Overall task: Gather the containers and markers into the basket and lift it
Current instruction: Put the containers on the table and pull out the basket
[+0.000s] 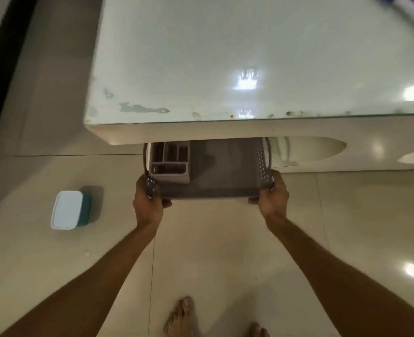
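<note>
A grey perforated basket (225, 176) is held below the front edge of the table, its far part hidden under the tabletop. My left hand (147, 200) grips its near left corner and my right hand (271, 195) grips its near right corner. Inside the basket at the left sits a pinkish divided organiser container (169, 161). A teal container with a pale blue lid (69, 210) stands on the floor to the left of my left hand, apart from the basket. No markers show.
A white glossy table (249, 57) fills the upper view, its front edge just above the basket. A blurred blue and white object (410, 10) lies at the table's far right corner. Beige floor tiles lie below, with bare feet (184, 317) near the bottom edge.
</note>
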Available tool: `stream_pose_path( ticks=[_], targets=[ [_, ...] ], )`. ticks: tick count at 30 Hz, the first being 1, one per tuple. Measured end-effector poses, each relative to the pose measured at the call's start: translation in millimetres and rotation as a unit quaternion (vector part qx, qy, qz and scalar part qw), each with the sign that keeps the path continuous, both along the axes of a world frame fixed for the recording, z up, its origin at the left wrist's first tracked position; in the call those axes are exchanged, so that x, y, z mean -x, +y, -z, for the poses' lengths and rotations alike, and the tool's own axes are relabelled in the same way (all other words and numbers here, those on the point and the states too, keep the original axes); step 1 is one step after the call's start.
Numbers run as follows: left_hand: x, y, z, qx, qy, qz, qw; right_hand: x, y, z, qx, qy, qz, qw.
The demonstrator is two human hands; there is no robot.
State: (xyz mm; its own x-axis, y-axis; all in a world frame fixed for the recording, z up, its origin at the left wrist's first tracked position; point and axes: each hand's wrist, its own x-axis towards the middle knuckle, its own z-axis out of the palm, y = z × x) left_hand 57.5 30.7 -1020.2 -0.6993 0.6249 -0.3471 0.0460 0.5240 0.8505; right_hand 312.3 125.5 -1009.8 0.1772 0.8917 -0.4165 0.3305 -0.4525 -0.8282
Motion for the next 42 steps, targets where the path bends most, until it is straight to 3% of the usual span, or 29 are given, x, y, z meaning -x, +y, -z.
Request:
stream_pose_path(
  ticks=[11, 18, 24, 30, 36, 42],
  targets=[
    [-67, -167, -150, 0.036, -0.045, -0.015, 0.998, -58, -163, -130, 0.061, 0.024, -0.015, 0.998],
    [-99, -195, -255, 0.045, -0.036, -0.018, 0.998, -88, -192, -233, 0.087, 0.015, -0.003, 0.996],
    [-102, -142, -342, -0.014, -0.039, -0.006, 0.999, -92, -136, -325, 0.044, 0.027, -0.009, 0.999],
    [-81, -59, -377, -0.061, -0.029, 0.003, 0.998, -76, -54, -369, -0.020, 0.023, -0.007, 1.000],
    [-43, 42, -368, -0.081, -0.019, 0.019, 0.996, -43, 37, -366, -0.041, 0.010, 0.018, 0.999],
    [3, 148, -325, -0.070, -0.011, 0.028, 0.997, -3, 132, -318, -0.031, -0.029, 0.043, 0.998]
  ],
)
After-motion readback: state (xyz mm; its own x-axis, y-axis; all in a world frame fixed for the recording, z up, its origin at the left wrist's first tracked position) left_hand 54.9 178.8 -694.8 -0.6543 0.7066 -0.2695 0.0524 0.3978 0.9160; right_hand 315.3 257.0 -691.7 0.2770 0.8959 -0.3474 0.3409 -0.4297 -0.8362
